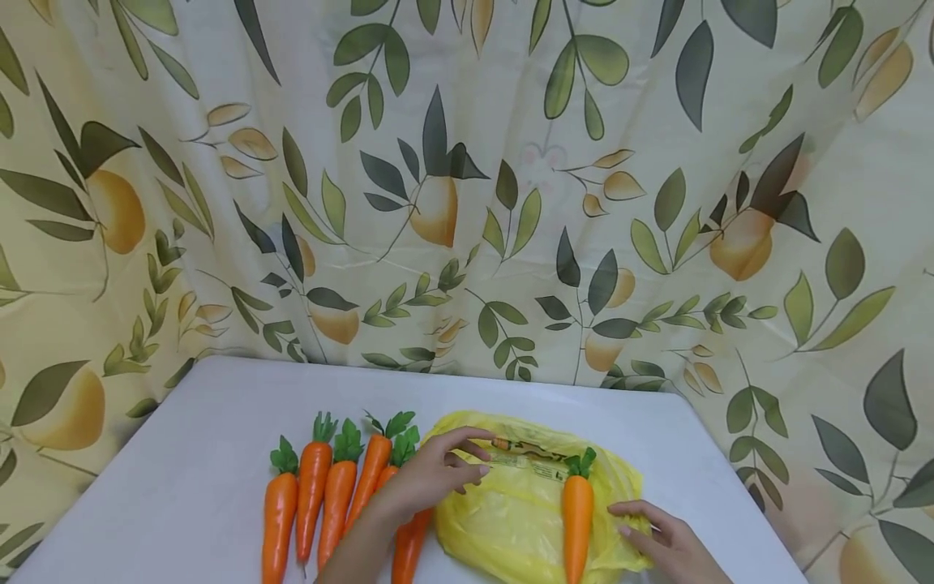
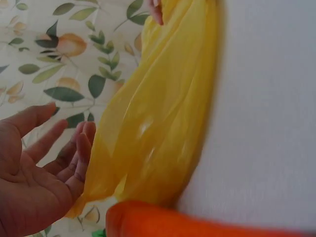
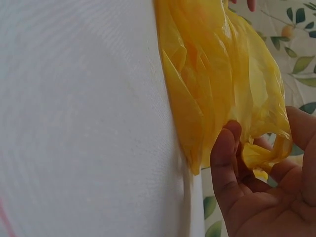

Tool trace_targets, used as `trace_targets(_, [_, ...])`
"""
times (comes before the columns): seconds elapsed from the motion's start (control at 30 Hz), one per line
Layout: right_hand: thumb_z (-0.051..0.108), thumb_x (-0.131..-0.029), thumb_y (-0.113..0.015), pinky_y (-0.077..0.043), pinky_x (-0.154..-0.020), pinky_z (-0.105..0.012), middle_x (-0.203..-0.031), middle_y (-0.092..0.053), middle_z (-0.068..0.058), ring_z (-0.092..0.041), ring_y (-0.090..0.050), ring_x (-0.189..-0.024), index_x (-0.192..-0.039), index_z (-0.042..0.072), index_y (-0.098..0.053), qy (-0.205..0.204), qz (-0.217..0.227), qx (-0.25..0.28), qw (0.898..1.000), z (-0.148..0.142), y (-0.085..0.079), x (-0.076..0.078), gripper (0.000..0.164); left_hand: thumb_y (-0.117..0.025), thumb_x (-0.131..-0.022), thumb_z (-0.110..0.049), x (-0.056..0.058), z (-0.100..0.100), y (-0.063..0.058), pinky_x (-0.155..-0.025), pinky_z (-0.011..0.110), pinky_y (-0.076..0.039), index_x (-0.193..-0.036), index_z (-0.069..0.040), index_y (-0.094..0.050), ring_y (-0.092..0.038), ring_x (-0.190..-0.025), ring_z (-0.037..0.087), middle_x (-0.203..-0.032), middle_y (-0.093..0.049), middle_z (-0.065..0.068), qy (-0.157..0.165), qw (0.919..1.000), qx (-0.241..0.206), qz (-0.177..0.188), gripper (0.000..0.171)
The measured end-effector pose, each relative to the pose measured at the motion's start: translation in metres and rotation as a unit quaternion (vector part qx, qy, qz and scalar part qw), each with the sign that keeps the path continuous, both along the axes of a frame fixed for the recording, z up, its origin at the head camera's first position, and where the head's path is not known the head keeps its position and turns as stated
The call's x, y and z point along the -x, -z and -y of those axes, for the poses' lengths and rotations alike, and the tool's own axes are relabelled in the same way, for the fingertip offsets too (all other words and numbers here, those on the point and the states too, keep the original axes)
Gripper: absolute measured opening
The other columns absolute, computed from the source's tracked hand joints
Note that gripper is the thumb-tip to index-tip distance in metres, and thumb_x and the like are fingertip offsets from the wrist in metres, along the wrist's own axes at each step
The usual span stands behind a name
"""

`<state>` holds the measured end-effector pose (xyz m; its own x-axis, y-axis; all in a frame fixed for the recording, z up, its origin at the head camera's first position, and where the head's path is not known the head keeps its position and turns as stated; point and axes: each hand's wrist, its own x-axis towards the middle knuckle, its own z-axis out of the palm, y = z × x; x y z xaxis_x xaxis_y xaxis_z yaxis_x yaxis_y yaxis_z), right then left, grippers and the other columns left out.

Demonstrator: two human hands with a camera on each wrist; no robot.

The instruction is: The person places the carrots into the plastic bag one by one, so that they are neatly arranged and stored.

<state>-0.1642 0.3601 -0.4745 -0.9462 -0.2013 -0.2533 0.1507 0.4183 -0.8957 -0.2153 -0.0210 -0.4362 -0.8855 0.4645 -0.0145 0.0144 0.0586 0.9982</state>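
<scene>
A crumpled yellow plastic bag (image 1: 503, 511) lies on the table with one carrot (image 1: 578, 515) on top, its green leaves pointing away. Over the bag's upper left edge hovers my left hand (image 1: 441, 470), its fingers loosely bent and spread. The left wrist view shows that hand (image 2: 44, 163) with an empty palm, fingertips right beside the yellow plastic. At the bag's right edge, my right hand (image 1: 667, 539) touches the plastic with relaxed fingers. In the right wrist view, a handle loop (image 3: 266, 153) of the bag lies between its thumb and fingers.
Several carrots (image 1: 279, 519) with green tops lie side by side left of the bag, partly behind my left forearm. The white table (image 1: 204, 470) ends at a curtain (image 1: 467, 203) printed with leaves and fruit, which hangs along its back and sides.
</scene>
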Motion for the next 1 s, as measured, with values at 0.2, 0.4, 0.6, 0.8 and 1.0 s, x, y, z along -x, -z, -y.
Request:
trace_targets(0.2, [0.024,-0.104,-0.065,-0.057,-0.083,-0.032,-0.144,-0.049,-0.031,-0.02,-0.067,-0.102,-0.135,-0.009,-0.056,-0.006,0.001,0.016,1.0,0.0,0.005,0.001,0.046,-0.069,-0.099,-0.013,-0.003,0.029,0.0,-0.078,0.038,-0.055,-0.137,-0.014,-0.065,-0.067,-0.098,0.035,-0.124,-0.062,0.013,-0.015,0.9999,0.004,0.001,0.038])
trace_targets(0.4, [0.021,-0.105,-0.062,-0.057,-0.082,-0.031,-0.14,-0.054,-0.025,-0.015,-0.067,-0.098,-0.136,-0.01,-0.055,-0.022,-0.015,0.011,1.0,-0.002,0.005,0.001,0.045,-0.066,-0.1,-0.011,-0.001,0.056,0.006,-0.082,0.04,-0.055,-0.138,-0.007,-0.063,-0.066,-0.096,0.029,-0.124,-0.062,0.014,-0.04,0.9992,0.005,0.009,0.039])
trace_targets(0.6, [0.025,-0.105,-0.064,-0.058,-0.081,-0.034,-0.14,-0.052,-0.026,-0.023,-0.065,-0.099,-0.137,-0.008,-0.055,-0.006,0.012,0.0,1.0,-0.003,0.002,0.003,0.047,-0.067,-0.101,-0.011,-0.002,0.077,0.009,-0.085,0.045,-0.056,-0.135,-0.004,-0.063,-0.066,-0.097,0.031,-0.121,-0.064,0.014,-0.06,0.9981,0.009,0.003,0.035])
trace_targets(0.8, [0.027,-0.106,-0.062,-0.059,-0.076,-0.038,-0.138,-0.051,-0.025,-0.028,-0.066,-0.094,-0.138,-0.008,-0.053,0.005,0.038,0.015,0.999,-0.005,-0.001,0.003,0.049,-0.068,-0.1,-0.015,-0.007,0.107,0.012,-0.086,0.046,-0.055,-0.137,-0.006,-0.063,-0.065,-0.103,0.032,-0.128,-0.062,0.014,-0.104,0.9938,0.038,0.009,0.039])
trace_targets(1.0, [0.026,-0.106,-0.06,-0.059,-0.073,-0.038,-0.136,-0.053,-0.024,-0.028,-0.067,-0.088,-0.139,-0.01,-0.051,-0.005,0.037,0.021,0.999,-0.006,-0.001,0.004,0.05,-0.067,-0.102,-0.017,-0.011,0.143,0.012,-0.084,0.043,-0.056,-0.138,-0.004,-0.062,-0.065,-0.102,0.031,-0.133,-0.06,0.016,-0.138,0.9885,0.063,0.005,0.039])
